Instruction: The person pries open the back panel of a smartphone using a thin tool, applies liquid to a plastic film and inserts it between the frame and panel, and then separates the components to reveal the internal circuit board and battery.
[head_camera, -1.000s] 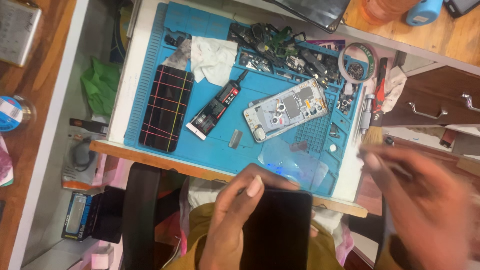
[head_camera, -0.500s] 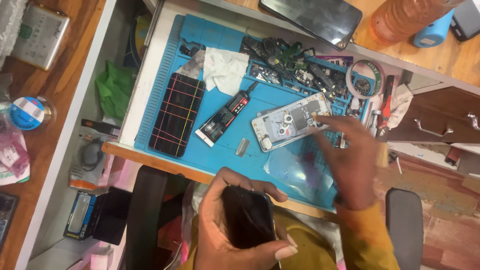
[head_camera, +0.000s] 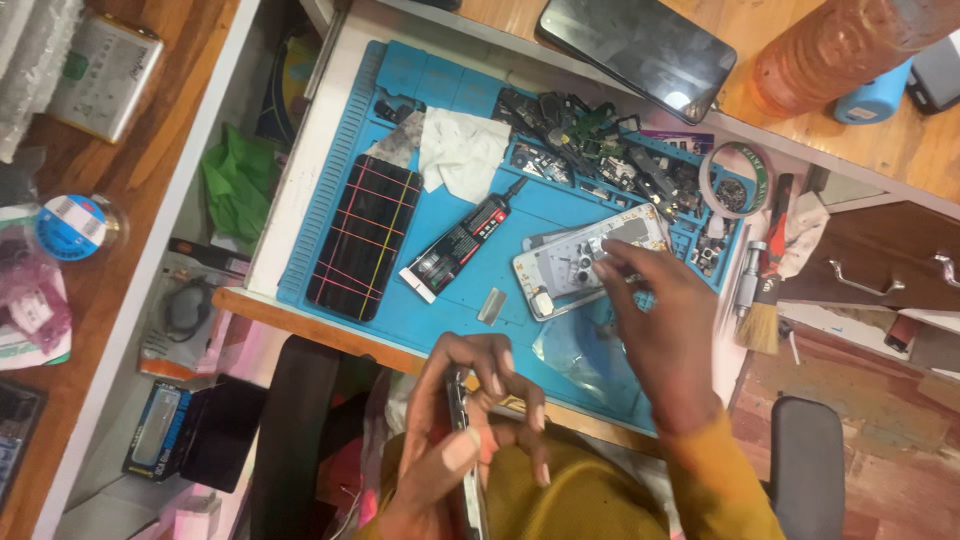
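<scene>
The opened phone (head_camera: 590, 265) lies back-up on the blue mat (head_camera: 420, 80), beside the black glue tube (head_camera: 462, 243). The right hand (head_camera: 655, 320) rests its fingertips on its inner parts — grip loosely spread, pinching nothing I can make out. The left hand (head_camera: 470, 420) pinches a thin dark screen panel (head_camera: 468, 460) edge-on above the lap. The step looks like fitting work; next needs the panel aligned with the frame.

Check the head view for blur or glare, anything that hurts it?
Head view: right hand over the opened phone is slightly motion-smeared; left hand gripping a dark phone edge-on is soft near the bottom edge. Small glare spot on the black phone on the wooden desk. Blue mat is evenly lit and sharp, with soft shadows only.
</scene>
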